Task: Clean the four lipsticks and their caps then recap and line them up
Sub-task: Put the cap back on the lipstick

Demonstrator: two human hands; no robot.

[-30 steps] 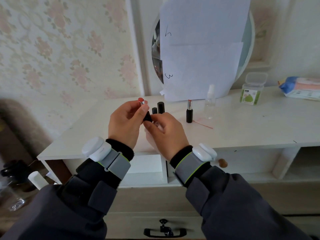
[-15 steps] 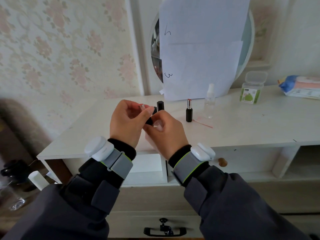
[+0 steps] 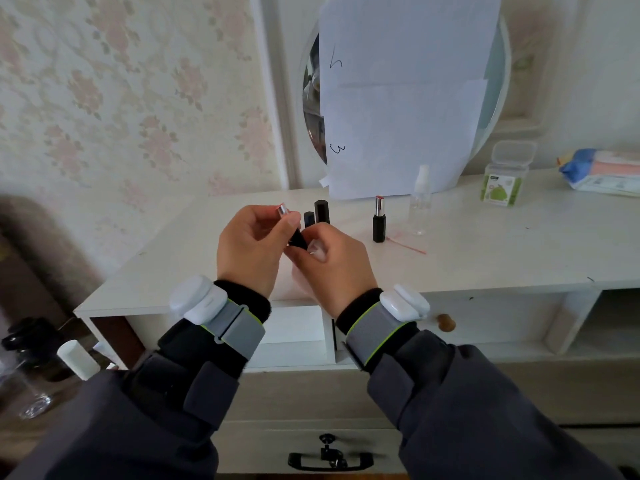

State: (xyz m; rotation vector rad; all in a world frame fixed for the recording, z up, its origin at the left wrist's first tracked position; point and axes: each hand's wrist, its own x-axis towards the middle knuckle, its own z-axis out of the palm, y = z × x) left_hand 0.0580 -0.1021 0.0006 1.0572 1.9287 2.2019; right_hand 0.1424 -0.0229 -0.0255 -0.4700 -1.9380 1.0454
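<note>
My left hand (image 3: 251, 249) holds an uncapped lipstick (image 3: 292, 230) between fingers and thumb, its silver and pink tip pointing up and left. My right hand (image 3: 332, 265) pinches a pale wipe (image 3: 316, 248) against the lipstick's black base. On the white dresser top (image 3: 485, 244), just behind my hands, stand a short black piece (image 3: 309, 219) and a taller black capped lipstick (image 3: 321, 211). Further right, another uncapped lipstick (image 3: 379, 220) stands upright with its silver collar and pink tip showing.
A clear spray bottle (image 3: 419, 200) stands right of the upright lipstick. A green-labelled plastic box (image 3: 504, 180) and a wipes pack (image 3: 602, 174) sit at the back right. White paper sheets (image 3: 405, 98) cover the round mirror. A thin red string (image 3: 407, 245) lies on the top.
The held lipstick has tilted and sunk deeper into my left hand, with less of its tip showing. My right hand keeps the wipe at its base.
</note>
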